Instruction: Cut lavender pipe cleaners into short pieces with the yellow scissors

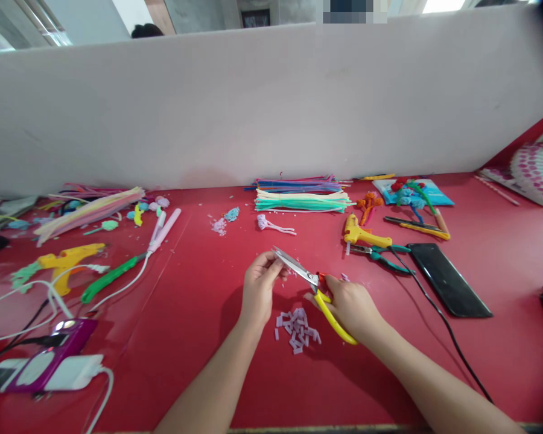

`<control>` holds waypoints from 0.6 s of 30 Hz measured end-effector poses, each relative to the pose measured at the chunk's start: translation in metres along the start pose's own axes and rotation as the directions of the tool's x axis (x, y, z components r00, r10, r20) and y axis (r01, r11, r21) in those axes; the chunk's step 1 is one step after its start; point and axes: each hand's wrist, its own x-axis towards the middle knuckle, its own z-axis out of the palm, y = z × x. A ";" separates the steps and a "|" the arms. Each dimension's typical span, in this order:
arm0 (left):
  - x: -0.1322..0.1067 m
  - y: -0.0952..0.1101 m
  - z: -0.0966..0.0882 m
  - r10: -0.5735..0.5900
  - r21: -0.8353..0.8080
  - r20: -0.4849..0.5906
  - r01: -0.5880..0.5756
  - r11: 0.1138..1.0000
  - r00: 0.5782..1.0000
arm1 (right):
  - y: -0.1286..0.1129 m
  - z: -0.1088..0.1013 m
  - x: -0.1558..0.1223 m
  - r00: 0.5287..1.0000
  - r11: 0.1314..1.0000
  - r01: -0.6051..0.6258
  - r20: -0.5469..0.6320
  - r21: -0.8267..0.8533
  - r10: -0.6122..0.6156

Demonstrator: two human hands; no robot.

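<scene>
The right hand (350, 299) is clamped on the yellow-and-red handles of a pair of scissors (297, 265), whose blades point toward the left hand (259, 283). The left hand's thumb and fingers are drawn together at the blade tips; whether something small is pinched between them is too hidden to tell. The scissors are above the middle of the red tabletop (181, 367). Nearer the person, between the forearms, lies a loose pile of short lilac cut pieces (297, 328), with a few more scraps scattered beneath the blades.

Beyond the hands rests a lilac craft piece (262, 222) with a bunched head and thin tails, and left of it sit lilac fluff (218, 226) and a small blue tuft (232, 214). Behind these, a bundle of white and green pipe cleaners (303, 201) lies in front of a blue and purple one, near a white partition (253, 108).

To the right are a yellow glue gun (366, 236), teal-handled pliers (391, 263) and a black smartphone (450, 280). On the left, a second yellow glue gun (72, 259) lies near a green-handled tool (113, 281), a pink flat iron (163, 232) and a purple power strip (75, 340) with plugs in it.
</scene>
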 end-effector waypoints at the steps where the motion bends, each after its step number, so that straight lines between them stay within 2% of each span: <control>1: 0.000 0.000 0.000 0.000 -0.001 0.001 0.000 1.000 1.000 | 0.000 0.000 0.000 1.000 1.000 0.001 -0.003 -0.002 -0.001; 18: 0.002 -0.003 -0.003 -0.032 -0.028 0.011 0.033 0.999 0.999 | 0.005 0.002 0.001 1.000 1.000 -0.010 0.004 -0.009 0.011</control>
